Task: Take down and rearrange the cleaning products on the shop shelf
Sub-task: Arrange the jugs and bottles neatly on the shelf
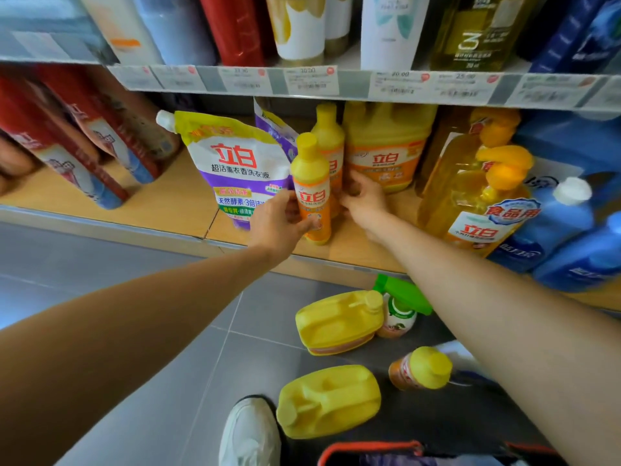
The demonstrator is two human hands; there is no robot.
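Setting: shop aisle, grey tiled floor (141, 348), wooden shelf (161, 203) under a rail of price tags (311, 80).
Left hand (280, 223): wrapped around the lower part of the front yellow bottle (311, 190), thumb on the right side; bottle upright on the shelf, near edge.
Right hand (364, 196): reaching behind and to the right of that bottle, fingers curled against the rear yellow bottle (331, 142); firmness of grip cannot be told.
Left of bottles: white and purple refill pouch (235, 166), touching the front bottle.
Right, far: large yellow jug (386, 149).
Right, near: amber pump bottle (470, 203), then blue bottles (554, 230).
Floor, near: two yellow jugs (339, 322) lying flat, green spray bottle (400, 307), small orange bottle (420, 368).
Bottom edge: pale shoe (250, 432).
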